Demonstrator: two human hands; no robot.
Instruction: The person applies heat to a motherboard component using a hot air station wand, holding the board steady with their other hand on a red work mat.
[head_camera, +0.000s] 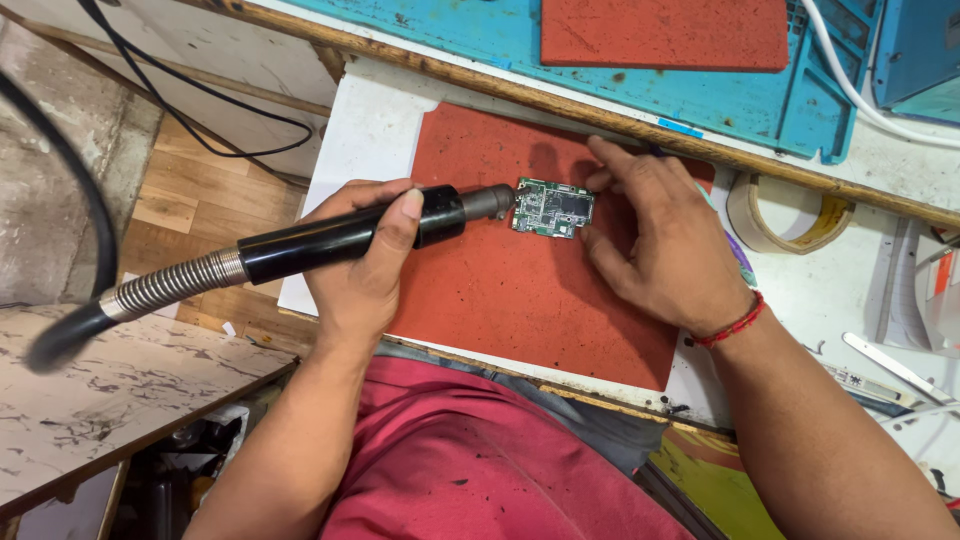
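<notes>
On the red mat (520, 300), the left hand (365, 265) is gripping a black hot-air wand (340, 240), aiming its nozzle at a green circuit board (553, 208); the right hand (665, 240), fingers spread, is steadying the board; nothing looks lifted off yet.

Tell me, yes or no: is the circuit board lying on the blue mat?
No, the circuit board lies on the red mat, with the blue mat farther back.

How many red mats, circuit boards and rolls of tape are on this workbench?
Red rubber mats: 2, one under the board, one on the blue tray
Small green circuit board: 1
Roll of tan tape: 1
Total: 4
</notes>
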